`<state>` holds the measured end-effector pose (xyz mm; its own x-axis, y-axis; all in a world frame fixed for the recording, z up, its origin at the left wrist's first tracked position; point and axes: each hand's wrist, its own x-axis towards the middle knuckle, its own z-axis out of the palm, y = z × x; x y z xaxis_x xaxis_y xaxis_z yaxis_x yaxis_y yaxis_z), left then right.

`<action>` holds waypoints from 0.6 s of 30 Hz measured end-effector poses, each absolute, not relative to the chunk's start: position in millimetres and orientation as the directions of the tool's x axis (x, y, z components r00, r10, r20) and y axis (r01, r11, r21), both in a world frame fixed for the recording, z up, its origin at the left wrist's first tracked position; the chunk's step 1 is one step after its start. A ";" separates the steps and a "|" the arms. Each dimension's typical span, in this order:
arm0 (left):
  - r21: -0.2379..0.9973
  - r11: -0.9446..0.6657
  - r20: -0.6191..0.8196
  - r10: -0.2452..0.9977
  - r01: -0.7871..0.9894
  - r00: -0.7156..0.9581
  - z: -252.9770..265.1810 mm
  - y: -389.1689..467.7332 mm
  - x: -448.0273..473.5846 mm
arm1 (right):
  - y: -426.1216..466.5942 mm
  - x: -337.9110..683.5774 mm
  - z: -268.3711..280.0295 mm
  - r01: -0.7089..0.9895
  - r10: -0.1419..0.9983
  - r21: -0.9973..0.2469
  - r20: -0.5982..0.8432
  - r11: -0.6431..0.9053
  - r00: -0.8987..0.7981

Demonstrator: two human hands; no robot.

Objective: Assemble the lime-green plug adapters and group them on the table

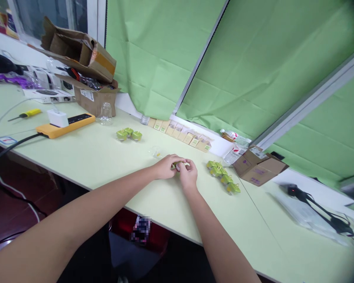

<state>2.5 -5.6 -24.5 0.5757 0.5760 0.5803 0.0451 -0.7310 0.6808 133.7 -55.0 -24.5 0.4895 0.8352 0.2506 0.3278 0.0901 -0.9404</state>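
Both bare forearms reach in from the bottom of the frame and converge at the centre, over the pale green table point(106, 157). The left hand point(165, 167) lies palm down, knuckles up, fingers curled inward. The right hand point(188, 173) meets it with the wrist bent, fingertips pressed to the left hand's. Between them they pinch a small green piece point(177, 165), mostly hidden by the fingers, held just above the tabletop.

Just right of the hands lies a cluster of green pieces point(222, 176). Three green cups point(129, 135) stand up and left of centre. A row of small cartons point(179, 135) lines the wall under the green blind point(153, 55). An orange power strip point(65, 125) sits at the left.
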 end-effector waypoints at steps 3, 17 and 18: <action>0.701 -0.712 0.552 0.585 0.049 0.594 -25.4 -6.5 -1.1 | -57.3 134.8 -23.5 0.284 0.875 -0.951 0.237 0.121 0.422; 0.779 -0.603 0.455 0.733 0.174 0.505 -32.1 8.5 -9.5 | -147.1 90.8 23.9 -0.197 0.995 -0.980 0.045 0.028 -0.084; 0.785 -0.593 0.442 0.738 0.177 0.510 -32.5 8.8 -9.5 | -170.8 75.8 13.2 -0.138 0.960 -0.988 -0.029 -0.070 -0.280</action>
